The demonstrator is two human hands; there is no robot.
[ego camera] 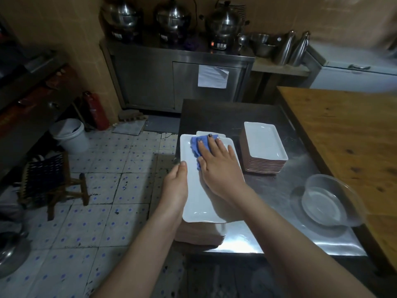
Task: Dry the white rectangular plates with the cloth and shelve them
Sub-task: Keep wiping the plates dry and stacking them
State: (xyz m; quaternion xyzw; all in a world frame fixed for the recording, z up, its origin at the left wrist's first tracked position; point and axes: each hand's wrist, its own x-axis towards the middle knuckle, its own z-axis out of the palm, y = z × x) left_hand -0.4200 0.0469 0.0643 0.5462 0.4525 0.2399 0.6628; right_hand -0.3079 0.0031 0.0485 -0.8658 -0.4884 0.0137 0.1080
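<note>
A white rectangular plate (196, 203) lies on top of a tall stack of like plates (199, 235) at the steel table's left edge. My right hand (219, 166) lies flat on a blue cloth (198, 146) and presses it onto the far half of that plate, fingers straight. My left hand (175, 190) holds the plate's left rim, thumb on top of the edge. A second stack of white rectangular plates (263, 145) stands to the right, further back on the table.
The steel table (277, 190) also carries a clear plastic bowl (328, 201) at the near right. A wooden table (343, 134) adjoins on the right. On the tiled floor to the left stand a white bucket (71, 134), a wooden stool (51, 179) and a red extinguisher (96, 110).
</note>
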